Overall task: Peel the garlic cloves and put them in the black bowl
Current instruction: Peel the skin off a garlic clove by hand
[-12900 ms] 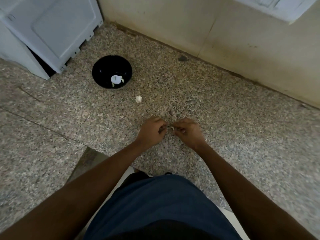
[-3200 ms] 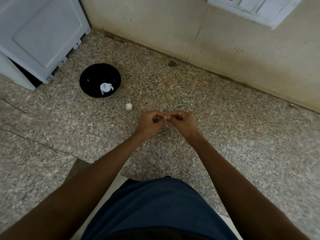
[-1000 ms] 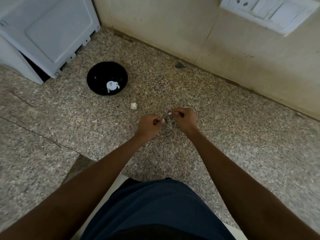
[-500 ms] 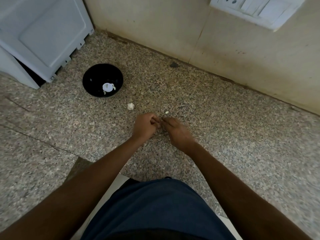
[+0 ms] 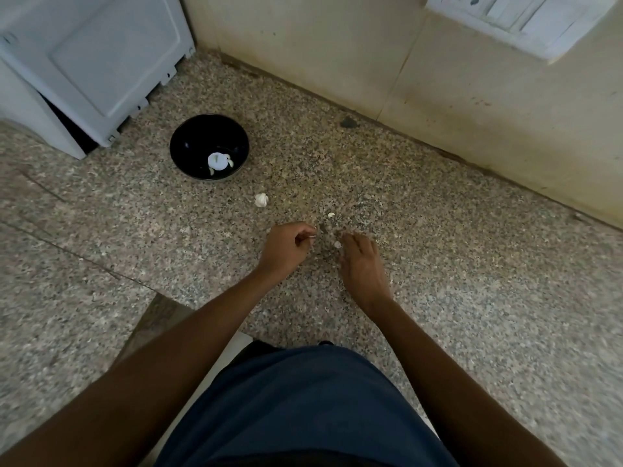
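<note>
The black bowl [image 5: 178,136] stands on the speckled stone surface at the upper left and holds a few peeled garlic cloves [image 5: 229,160] beside a bright white spot. A white garlic piece [image 5: 261,199] lies between the bowl and my hands. My left hand [image 5: 285,249] is curled, its fingertips pinching a small pale garlic clove [image 5: 312,236]. My right hand [image 5: 362,264] lies palm down a little to the right, fingers stretched out, its tips next to a small white scrap [image 5: 337,244]. Another tiny pale scrap [image 5: 331,215] lies just beyond the hands.
A white appliance [image 5: 101,55] stands at the upper left, close behind the bowl. A beige wall [image 5: 337,55] runs along the far edge, with a switch plate [image 5: 519,18] at the top right. My dark blue lap [image 5: 303,409] fills the bottom.
My hands were joined on the clove half a second ago and have come apart. The right hand has flattened toward the surface, and a white scrap now lies at its fingertips.
</note>
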